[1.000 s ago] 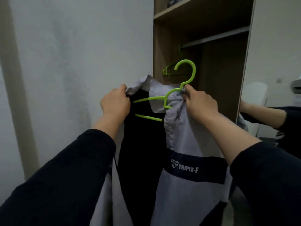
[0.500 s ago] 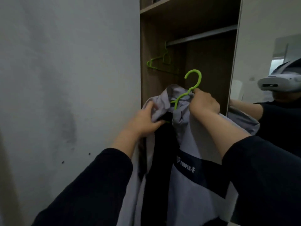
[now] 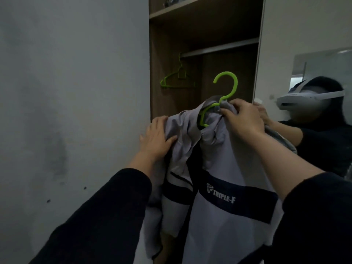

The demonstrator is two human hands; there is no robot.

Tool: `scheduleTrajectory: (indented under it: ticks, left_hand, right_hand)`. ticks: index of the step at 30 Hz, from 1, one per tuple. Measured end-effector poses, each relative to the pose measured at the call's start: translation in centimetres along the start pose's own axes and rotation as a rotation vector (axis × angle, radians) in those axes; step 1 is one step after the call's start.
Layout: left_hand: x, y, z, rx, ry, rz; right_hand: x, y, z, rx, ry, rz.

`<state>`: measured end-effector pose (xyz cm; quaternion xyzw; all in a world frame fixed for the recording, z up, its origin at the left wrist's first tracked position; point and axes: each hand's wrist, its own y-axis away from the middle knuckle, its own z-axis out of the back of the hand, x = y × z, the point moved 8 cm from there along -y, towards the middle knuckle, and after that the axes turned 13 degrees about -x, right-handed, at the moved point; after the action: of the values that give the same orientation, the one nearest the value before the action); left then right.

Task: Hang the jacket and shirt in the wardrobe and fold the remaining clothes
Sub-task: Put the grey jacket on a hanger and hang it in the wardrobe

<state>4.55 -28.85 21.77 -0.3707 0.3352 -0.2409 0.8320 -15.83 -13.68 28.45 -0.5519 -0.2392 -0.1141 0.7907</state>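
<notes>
You're holding the grey jacket (image 3: 224,216) up in front of the open wardrobe (image 3: 205,31), w/ a green hanger (image 3: 227,90) already inside the collar. Your right hand (image 3: 242,119) is pinching the collar fabric bunched at the hanger neck, fingers curled tight; the hook is sticking up free above it, below the rail (image 3: 219,47) and not touching it. Your left hand (image 3: 155,139) is lying spread on the jacket's left shoulder, fingers loose, thumb pressing into the cloth. The jacket front is hanging open, dark lining showing, navy band w/ "TRIPLE-F" across the chest. A 2nd green hanger (image 3: 176,78) is hanging on the rail at the far left of the wardrobe, apart from the jacket. The mirror (image 3: 322,92) on the right is showing your reflection.
</notes>
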Motion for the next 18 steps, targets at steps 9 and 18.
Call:
scheduleTrajectory:
  ticks: [9, 18]
  left_hand:
    - [3.0, -2.3, 4.0, -0.269, 0.244, 0.135]
    - [5.0, -1.7, 2.9, -0.028, 0.195, 0.285]
  right_hand:
    - [0.8, 0.2, 3.7, -0.174, 0.398, 0.4]
    - [1.0, -0.2, 4.2, -0.149, 0.326, 0.3]
